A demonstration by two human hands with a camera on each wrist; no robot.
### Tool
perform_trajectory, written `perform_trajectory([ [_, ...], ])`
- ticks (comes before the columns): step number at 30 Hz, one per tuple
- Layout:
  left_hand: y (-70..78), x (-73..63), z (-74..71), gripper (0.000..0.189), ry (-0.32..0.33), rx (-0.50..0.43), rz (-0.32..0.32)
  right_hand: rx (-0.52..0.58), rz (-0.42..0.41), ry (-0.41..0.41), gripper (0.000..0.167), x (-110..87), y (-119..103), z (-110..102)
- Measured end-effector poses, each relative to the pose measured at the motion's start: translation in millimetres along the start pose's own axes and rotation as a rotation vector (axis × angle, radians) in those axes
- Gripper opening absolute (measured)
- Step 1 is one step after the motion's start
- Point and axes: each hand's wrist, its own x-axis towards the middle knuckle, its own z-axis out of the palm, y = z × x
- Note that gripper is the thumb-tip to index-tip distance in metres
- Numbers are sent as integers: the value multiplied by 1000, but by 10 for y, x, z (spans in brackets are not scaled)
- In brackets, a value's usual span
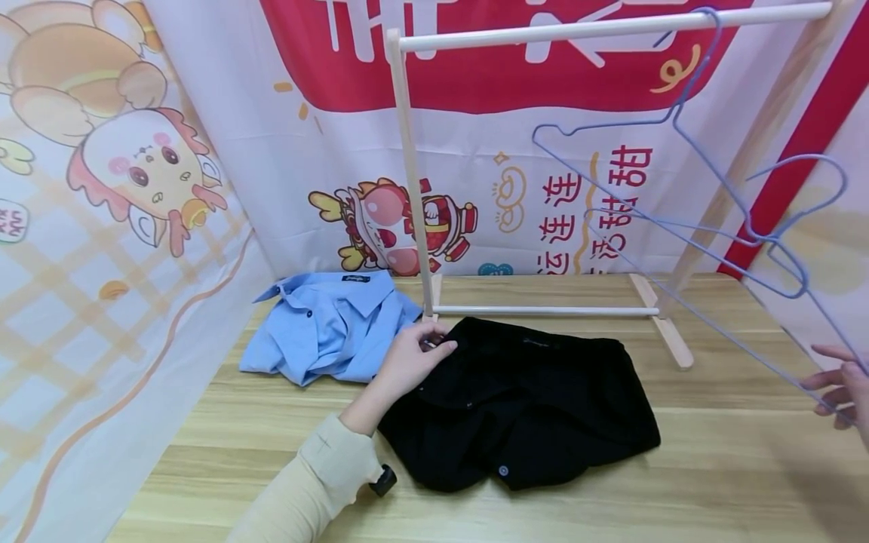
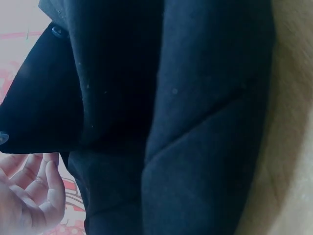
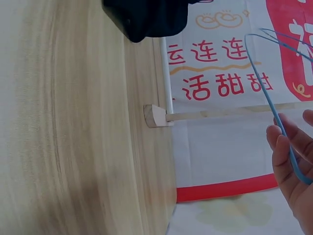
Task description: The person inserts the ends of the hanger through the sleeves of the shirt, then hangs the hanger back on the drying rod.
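Observation:
A black buttoned shirt (image 1: pixel 543 407) lies bunched on the wooden table. At its upper left corner my left hand (image 1: pixel 414 358) pinches the cloth's edge between thumb and fingers. Close up, the left wrist view shows the curled fingers (image 2: pixel 51 186) by a buttoned flap of the dark shirt (image 2: pixel 117 98). At the far right, my right hand (image 1: pixel 845 385) grips a blue wire hanger (image 1: pixel 713 328) near its corner, holding it above the table. In the right wrist view the hanger's wire (image 3: pixel 266 93) passes between the thumb and fingers of my right hand (image 3: pixel 298 171).
A light blue shirt (image 1: pixel 326 324) lies crumpled left of the black one. Behind stands a rack with a white top rail (image 1: pixel 543 34) and wooden legs (image 1: pixel 412 166). Another blue hanger (image 1: pixel 611 123) hangs from the rail. Printed cloth (image 1: pixel 305 151) covers the walls.

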Motion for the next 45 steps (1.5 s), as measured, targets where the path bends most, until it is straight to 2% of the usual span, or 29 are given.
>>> perform_trajectory([
  [3, -10, -4, 9, 14, -8, 8, 2, -18, -21, 26, 51, -14, -112, 65],
  [6, -22, -8, 19, 15, -16, 8, -1, -12, -8, 53, 52, -22, -304, 153],
  [7, -23, -10, 20, 15, -18, 5, -4, 10, 23, 76, 50, -27, -393, 192],
  [9, -26, -13, 23, 15, -20, 2, -4, 32, 20, 82, 51, -41, -482, 236],
  [13, -18, -19, 25, 15, -24, -8, -13, 20, -41, 98, 49, -78, -610, 325],
  [20, -22, -16, 33, 14, -30, -1, -10, -30, -204, 98, 45, -105, -667, 379],
  [25, -20, -18, 25, 16, -33, 0, -15, -58, -222, 101, 44, -109, -707, 404],
  [29, -7, -17, 20, 16, -38, 7, -23, -95, -249, 74, 41, -104, -732, 419],
  [36, 16, -13, 12, 16, -46, 7, -29, -94, -370, 2, 27, -61, -770, 497],
  [45, 5, -14, 7, 15, -45, 9, -28, -227, -396, -81, 26, -85, -903, 586],
])
